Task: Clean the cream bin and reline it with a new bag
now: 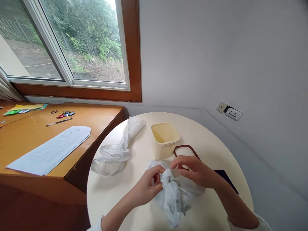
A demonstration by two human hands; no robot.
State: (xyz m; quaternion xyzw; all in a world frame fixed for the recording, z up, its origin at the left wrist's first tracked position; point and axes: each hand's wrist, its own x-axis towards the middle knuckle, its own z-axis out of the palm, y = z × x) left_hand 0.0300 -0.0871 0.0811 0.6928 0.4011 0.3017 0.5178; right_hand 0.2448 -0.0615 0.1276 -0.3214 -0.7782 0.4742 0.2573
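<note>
One knotted bag (172, 194) sits toward the round desk's (209, 142) near edge. The left hand (148, 187) pinches its knot, presumably steadying it; the right hand (196, 170), loosely open, hangs beside. Beyond: one loose bag (117, 151) by the left edge, one tub (163, 150), likely set back for working room.

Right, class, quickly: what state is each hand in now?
Left hand: closed, pinching the white plastic bag at its knot.
Right hand: open, fingers parted near the knot; whether it touches the bag cannot be told.
</note>
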